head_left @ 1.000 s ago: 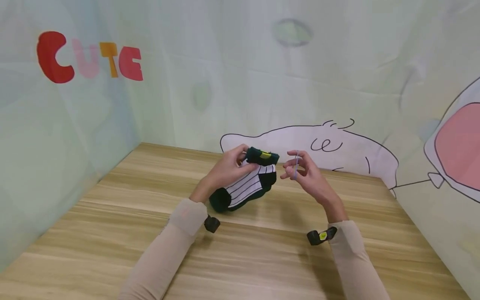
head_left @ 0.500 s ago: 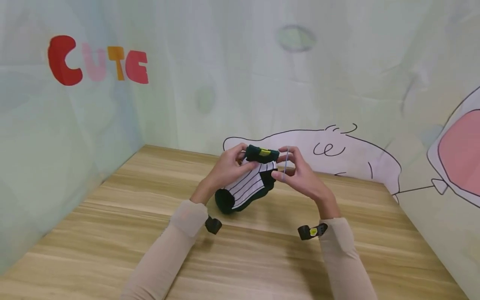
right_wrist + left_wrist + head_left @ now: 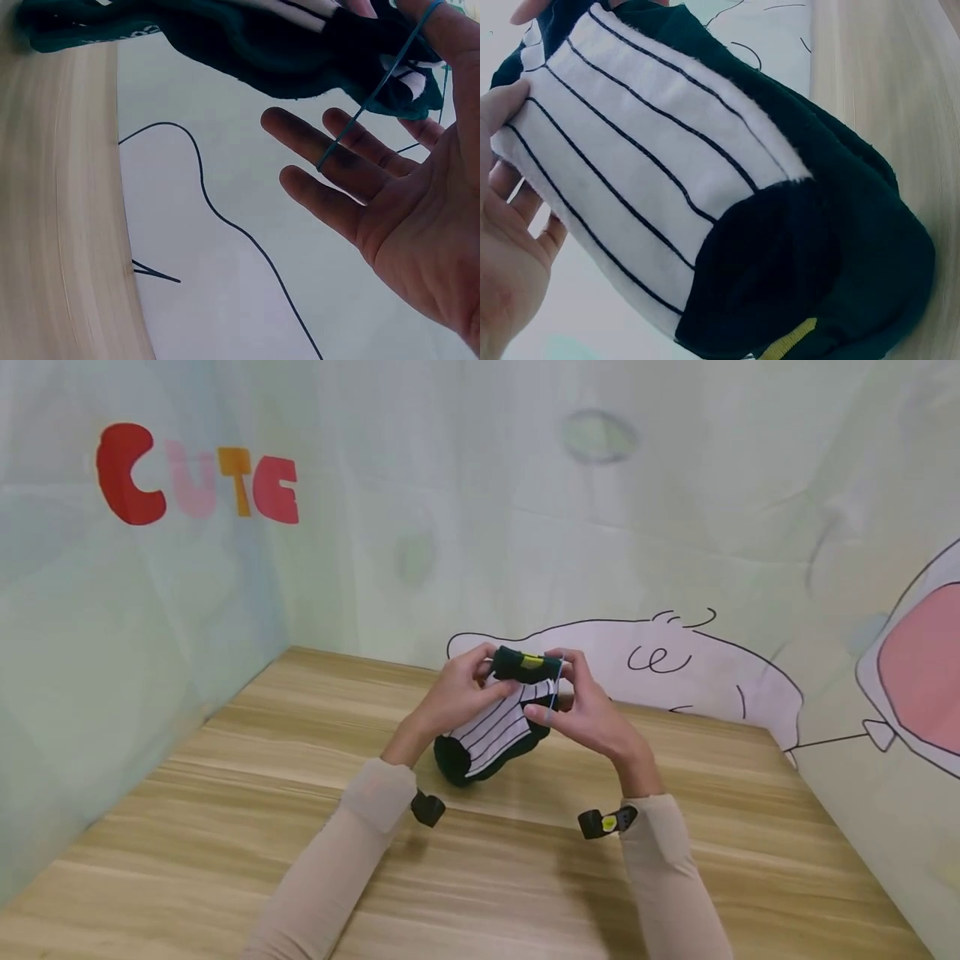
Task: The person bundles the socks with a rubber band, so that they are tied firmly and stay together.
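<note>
My left hand (image 3: 457, 695) grips a bundle of socks (image 3: 491, 737) near its dark green cuff, thumb in front and fingers behind. White fabric with dark stripes and black patches shows on the front; dark green fabric lies behind it. A yellow patch (image 3: 532, 662) marks the cuff. Across the spread thumb and fingers of my right hand (image 3: 592, 714) a thin blue rubber band (image 3: 375, 94) is stretched. That hand is at the right end of the bundle, its thumb in front of the socks. In the right wrist view the fingers are fairly straight.
The bundle is held above a wood-grain table (image 3: 465, 877). A printed cloth backdrop (image 3: 420, 485) rises behind the table and along its sides. Black wrist cameras (image 3: 429, 808) hang beneath both wrists.
My right hand has moved left with the stretched rubber band, from apart from the socks to their right end. My left hand and the socks have stayed nearly in place.
</note>
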Demonstrator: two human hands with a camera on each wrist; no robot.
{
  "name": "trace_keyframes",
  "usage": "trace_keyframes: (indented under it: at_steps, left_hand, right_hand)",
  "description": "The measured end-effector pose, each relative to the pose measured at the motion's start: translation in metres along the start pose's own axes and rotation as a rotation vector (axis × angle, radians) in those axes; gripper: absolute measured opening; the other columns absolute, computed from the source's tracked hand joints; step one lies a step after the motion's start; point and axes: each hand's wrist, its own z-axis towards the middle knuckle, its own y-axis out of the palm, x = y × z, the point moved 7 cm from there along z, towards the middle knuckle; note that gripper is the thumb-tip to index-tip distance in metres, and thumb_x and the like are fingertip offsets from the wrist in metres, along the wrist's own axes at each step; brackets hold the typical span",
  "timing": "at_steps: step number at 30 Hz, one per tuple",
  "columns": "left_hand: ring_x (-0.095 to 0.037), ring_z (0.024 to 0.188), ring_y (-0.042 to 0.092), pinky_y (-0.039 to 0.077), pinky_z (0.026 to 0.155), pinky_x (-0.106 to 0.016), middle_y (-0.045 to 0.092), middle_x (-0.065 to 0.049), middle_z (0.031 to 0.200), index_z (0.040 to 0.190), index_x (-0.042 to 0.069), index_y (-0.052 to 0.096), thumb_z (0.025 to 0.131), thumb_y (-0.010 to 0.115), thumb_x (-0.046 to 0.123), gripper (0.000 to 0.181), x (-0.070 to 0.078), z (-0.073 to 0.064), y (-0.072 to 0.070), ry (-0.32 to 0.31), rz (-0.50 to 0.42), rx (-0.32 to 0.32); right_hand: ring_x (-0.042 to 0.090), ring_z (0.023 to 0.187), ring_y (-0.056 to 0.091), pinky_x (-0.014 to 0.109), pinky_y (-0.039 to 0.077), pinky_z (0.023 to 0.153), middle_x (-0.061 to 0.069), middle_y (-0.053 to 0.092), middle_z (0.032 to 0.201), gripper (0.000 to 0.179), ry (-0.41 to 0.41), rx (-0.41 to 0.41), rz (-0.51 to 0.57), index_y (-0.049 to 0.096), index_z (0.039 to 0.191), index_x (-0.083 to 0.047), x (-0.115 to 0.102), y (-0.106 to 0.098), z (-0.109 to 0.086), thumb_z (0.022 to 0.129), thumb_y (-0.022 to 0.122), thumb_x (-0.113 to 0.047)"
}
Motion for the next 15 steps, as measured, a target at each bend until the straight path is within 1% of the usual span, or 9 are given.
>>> trace_keyframes:
  at_steps: [3,5,9,12,15]
  left_hand:
    - [-0.022,0.069,0.065,0.054,0.061,-0.032,0.07,-0.008,0.088,0.114,0.007,0.056,0.095,0.071,0.016,0.026,0.0004,0.0006,-0.0002,-0.006,-0.002,0.002]
    - [-0.022,0.069,0.065,0.054,0.061,-0.031,0.07,-0.008,0.087,0.114,0.007,0.056,0.094,0.071,0.017,0.026,0.0006,0.0011,0.0004,-0.008,0.0,0.005]
    - [-0.02,0.065,0.061,0.049,0.057,-0.029,0.065,-0.007,0.078,0.113,0.007,0.056,0.094,0.071,0.017,0.026,0.0012,0.0017,0.0021,-0.003,0.031,0.019]
    - [-0.019,0.062,0.057,0.045,0.055,-0.028,0.059,-0.005,0.071,0.113,0.007,0.057,0.094,0.071,0.018,0.026,-0.0001,0.0015,0.0037,0.0,0.052,0.032]
    - [-0.018,0.062,0.056,0.043,0.054,-0.028,0.056,-0.004,0.07,0.114,0.007,0.057,0.094,0.071,0.017,0.026,-0.0017,0.0008,0.0058,0.002,0.052,0.033]
  right_hand:
    - [0.036,0.1,0.069,0.048,0.056,0.084,0.015,0.045,0.141,0.076,-0.007,0.011,0.046,0.022,0.146,-0.025,-0.0006,-0.0001,0.0003,0.091,0.074,-0.023]
    - [0.036,0.1,0.069,0.047,0.056,0.084,0.016,0.044,0.141,0.077,-0.015,0.019,0.07,0.021,0.146,-0.022,-0.0013,-0.0008,-0.0001,0.091,0.074,-0.02]
    - [0.038,0.1,0.069,0.047,0.056,0.083,0.018,0.043,0.141,0.078,-0.021,0.021,0.088,0.019,0.147,-0.019,-0.0013,-0.0014,-0.0012,0.091,0.073,-0.016]
    - [0.037,0.101,0.069,0.047,0.055,0.085,0.017,0.042,0.144,0.08,-0.008,0.006,0.06,0.018,0.148,-0.021,0.0004,0.0004,-0.0013,0.091,0.074,-0.018]
    - [0.036,0.101,0.069,0.047,0.056,0.085,0.017,0.043,0.144,0.082,-0.003,0.0,0.012,0.019,0.148,-0.023,0.0011,0.0021,-0.0009,0.09,0.076,-0.022]
